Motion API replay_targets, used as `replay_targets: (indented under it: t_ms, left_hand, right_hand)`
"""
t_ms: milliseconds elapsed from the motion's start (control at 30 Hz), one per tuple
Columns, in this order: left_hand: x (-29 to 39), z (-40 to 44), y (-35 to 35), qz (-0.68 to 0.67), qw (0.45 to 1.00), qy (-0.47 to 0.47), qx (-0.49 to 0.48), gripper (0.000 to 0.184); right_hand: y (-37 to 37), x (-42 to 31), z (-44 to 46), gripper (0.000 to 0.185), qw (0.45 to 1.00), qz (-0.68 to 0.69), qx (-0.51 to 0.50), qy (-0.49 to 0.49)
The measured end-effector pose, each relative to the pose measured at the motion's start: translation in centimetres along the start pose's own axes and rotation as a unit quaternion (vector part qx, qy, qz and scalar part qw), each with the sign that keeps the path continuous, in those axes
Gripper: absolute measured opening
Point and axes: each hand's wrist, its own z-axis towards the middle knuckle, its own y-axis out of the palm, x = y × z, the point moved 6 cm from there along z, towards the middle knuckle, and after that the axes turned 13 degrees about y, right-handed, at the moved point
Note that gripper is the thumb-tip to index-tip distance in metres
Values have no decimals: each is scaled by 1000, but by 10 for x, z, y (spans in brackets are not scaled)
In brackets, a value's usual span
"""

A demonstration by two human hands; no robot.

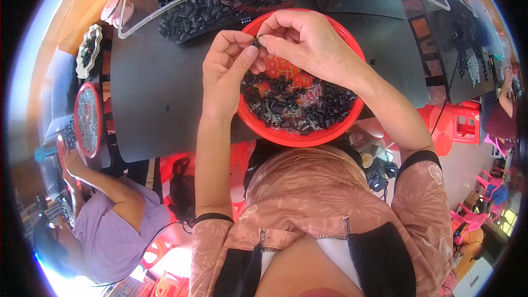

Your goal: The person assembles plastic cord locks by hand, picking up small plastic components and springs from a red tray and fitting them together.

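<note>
Both hands meet above the left part of a round red tray [300, 142]. My left hand [228, 63] pinches a small black plastic part [257, 43] between thumb and forefinger. From the other side, the thumb and forefinger of my right hand [308, 41] close on the same small part, mostly hidden by the fingertips. Below them in the tray lie loose black plastic parts [330, 102] and small metal springs [280, 114]. A red and yellow print shows on the tray's bottom.
Clear plastic bins [220, 5] full of black parts stand behind the tray on the dark table [159, 93]. At left are a red tray of metal pieces [88, 121] and a scalloped dish [88, 52]. Co-workers sit at left [115, 225] and far right [501, 118]. Red stools [456, 126] stand at right.
</note>
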Motion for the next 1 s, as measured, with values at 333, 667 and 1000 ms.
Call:
replay_targets:
  t_ms: [333, 667, 1000]
  left_hand:
    - [2, -1, 7, 47, 999, -8, -16, 10]
    - [2, 0, 3, 39, 999, 19, 9, 7]
    - [3, 0, 3, 46, 999, 20, 1, 7]
  right_hand:
    - [-1, 8, 0, 19, 993, 116, -31, 13]
    - [5, 11, -5, 19, 981, 190, 47, -18]
    - [4, 15, -1, 20, 989, 146, 13, -24]
